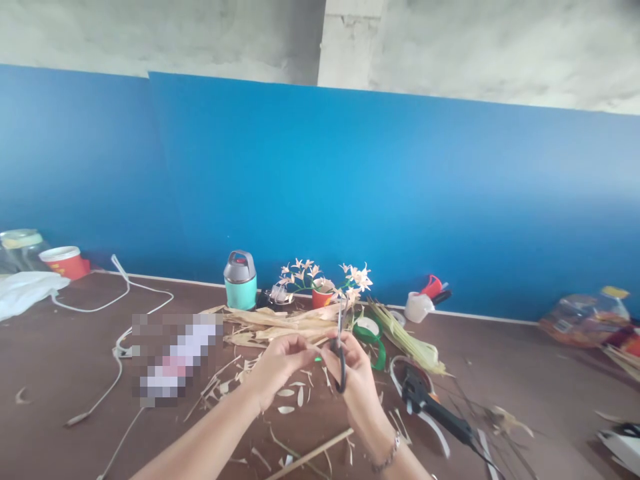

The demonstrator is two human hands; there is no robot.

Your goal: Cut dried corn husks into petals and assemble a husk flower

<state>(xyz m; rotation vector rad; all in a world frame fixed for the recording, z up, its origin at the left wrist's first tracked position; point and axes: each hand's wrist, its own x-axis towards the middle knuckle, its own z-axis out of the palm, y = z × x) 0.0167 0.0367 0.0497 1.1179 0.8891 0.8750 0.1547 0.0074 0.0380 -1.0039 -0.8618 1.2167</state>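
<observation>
My left hand (280, 368) is closed in a pinch, its fingertips meeting those of my right hand (356, 373). Whatever lies between the fingertips is too small to make out. A pair of scissors (342, 370) with dark handles hangs on my right hand, blades pointing up and away from me. Below the hands, pale petal-shaped pieces (286, 410) and thin scraps are scattered on the brown table (210, 443). Dried husk strips (270, 327) lie just beyond. Behind them, pale star-shaped flowers (358, 277) on green stems stand around a red cup (321, 297).
A black glue gun (440, 413) with a cord and a green tape roll (380, 355) lie to the right, near greenish husks (410, 340). A turquoise flask (241, 290) stands behind. White cables (120, 333) cross the left side. A blue panel (350, 180) closes the back.
</observation>
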